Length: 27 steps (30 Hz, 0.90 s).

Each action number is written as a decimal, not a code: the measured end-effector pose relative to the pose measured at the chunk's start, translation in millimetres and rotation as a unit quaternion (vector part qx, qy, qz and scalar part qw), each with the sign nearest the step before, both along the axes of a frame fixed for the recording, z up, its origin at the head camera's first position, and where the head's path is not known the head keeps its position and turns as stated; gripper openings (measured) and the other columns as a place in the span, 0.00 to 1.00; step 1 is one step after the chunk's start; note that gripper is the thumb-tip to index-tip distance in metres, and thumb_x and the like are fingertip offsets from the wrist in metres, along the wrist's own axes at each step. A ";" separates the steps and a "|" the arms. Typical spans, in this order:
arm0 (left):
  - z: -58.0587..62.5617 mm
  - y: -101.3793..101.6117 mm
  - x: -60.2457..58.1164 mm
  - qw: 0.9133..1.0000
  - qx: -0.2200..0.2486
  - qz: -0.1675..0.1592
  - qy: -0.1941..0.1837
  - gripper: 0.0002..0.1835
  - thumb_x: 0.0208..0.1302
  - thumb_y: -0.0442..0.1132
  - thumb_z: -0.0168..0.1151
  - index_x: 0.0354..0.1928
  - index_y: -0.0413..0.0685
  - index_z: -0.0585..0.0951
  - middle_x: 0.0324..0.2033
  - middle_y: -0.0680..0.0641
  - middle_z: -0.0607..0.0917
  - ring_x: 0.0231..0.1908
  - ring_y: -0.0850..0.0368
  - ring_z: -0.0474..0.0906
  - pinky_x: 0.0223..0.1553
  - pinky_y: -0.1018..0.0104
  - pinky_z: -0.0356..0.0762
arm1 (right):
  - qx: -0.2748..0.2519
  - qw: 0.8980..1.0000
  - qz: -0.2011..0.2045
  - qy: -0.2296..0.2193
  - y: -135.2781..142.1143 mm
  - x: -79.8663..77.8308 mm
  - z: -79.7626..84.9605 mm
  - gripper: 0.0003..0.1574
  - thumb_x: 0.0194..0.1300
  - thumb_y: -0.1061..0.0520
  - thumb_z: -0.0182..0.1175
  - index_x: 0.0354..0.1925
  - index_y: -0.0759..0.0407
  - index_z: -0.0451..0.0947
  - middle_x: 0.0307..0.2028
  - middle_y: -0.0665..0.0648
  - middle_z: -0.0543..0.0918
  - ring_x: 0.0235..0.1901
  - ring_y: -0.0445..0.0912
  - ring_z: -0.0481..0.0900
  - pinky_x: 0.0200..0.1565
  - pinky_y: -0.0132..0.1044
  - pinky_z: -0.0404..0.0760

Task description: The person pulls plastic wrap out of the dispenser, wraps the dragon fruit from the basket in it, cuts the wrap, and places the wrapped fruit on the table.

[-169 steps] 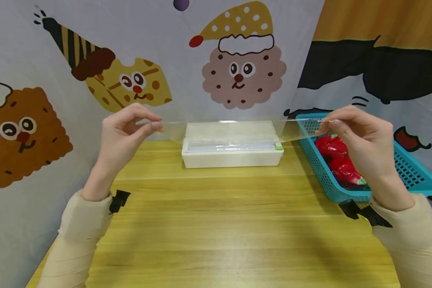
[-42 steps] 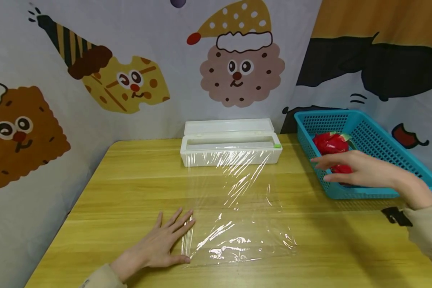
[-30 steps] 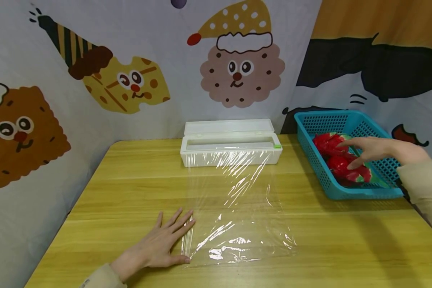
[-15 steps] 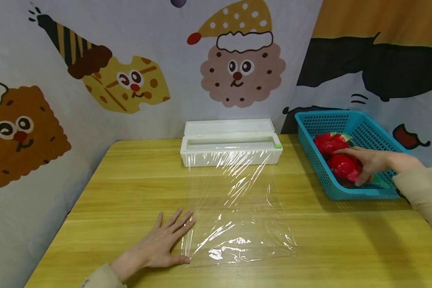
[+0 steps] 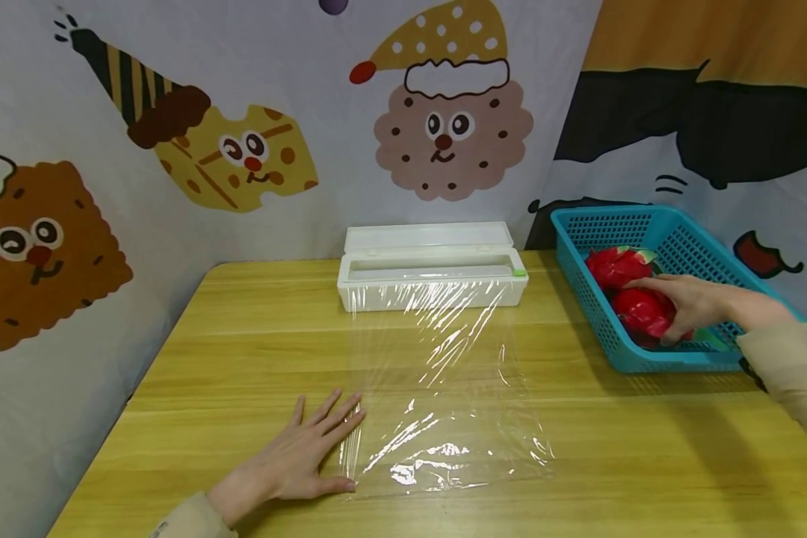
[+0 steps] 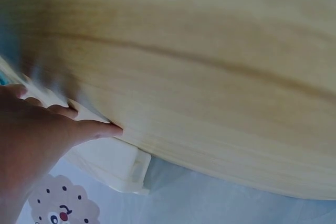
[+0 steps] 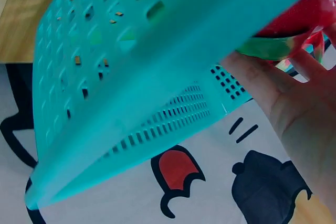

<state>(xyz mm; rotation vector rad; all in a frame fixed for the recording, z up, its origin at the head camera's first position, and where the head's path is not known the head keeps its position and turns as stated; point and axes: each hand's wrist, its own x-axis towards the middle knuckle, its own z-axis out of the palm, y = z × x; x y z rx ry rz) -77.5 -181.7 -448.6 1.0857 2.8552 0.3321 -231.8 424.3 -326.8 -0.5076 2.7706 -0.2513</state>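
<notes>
My left hand (image 5: 289, 456) lies with fingers spread over the left edge of a clear sheet of plastic wrap (image 5: 444, 403) on the table. The wrap runs back to a white cling film dispenser (image 5: 437, 295) whose lid stands up. In the blue basket (image 5: 686, 362), my right hand (image 5: 696, 302) grips the nearer red dragon fruit (image 5: 642, 312), thumb on the near side and fingers over its top. A second dragon fruit (image 5: 615, 267) lies just behind it. The right wrist view shows the held dragon fruit (image 7: 304, 22) against the fingers, partly behind the basket wall.
The wooden table (image 5: 242, 344) carries the dispenser at its back edge and the basket at back right. A cartoon-printed cloth (image 5: 350, 164) hangs behind. The basket's rim (image 5: 581, 295) rises between the dragon fruits and the wrap.
Earlier both hands pinched the wrap's corners in the air; now it lies flat on the table under the left hand. My right hand has moved into the basket and taken hold of the nearer dragon fruit.
</notes>
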 end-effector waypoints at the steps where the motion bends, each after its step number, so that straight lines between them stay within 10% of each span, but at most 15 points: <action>1: -0.4 0.2 0.0 1.000 0.002 -0.001 0.002 0.50 0.56 0.75 0.47 0.73 0.53 0.56 0.75 0.48 0.53 0.73 0.39 0.50 0.60 0.21 0.49 | 0.001 1.000 0.002 0.002 0.5 1.0 -0.4 0.61 0.31 0.54 0.79 0.63 0.60 0.61 0.51 0.70 0.72 0.44 0.60 0.71 0.30 0.40 0.82; 27: 1.5 -0.4 -0.4 1.000 -0.006 0.001 0.002 0.50 0.56 0.75 0.48 0.73 0.54 0.56 0.75 0.48 0.53 0.73 0.40 0.49 0.60 0.22 0.50 | 0.029 0.989 -0.049 0.135 -28.5 24.6 73.7 0.64 0.36 0.48 0.79 0.66 0.61 0.56 0.51 0.74 0.67 0.47 0.71 0.68 0.28 0.48 0.84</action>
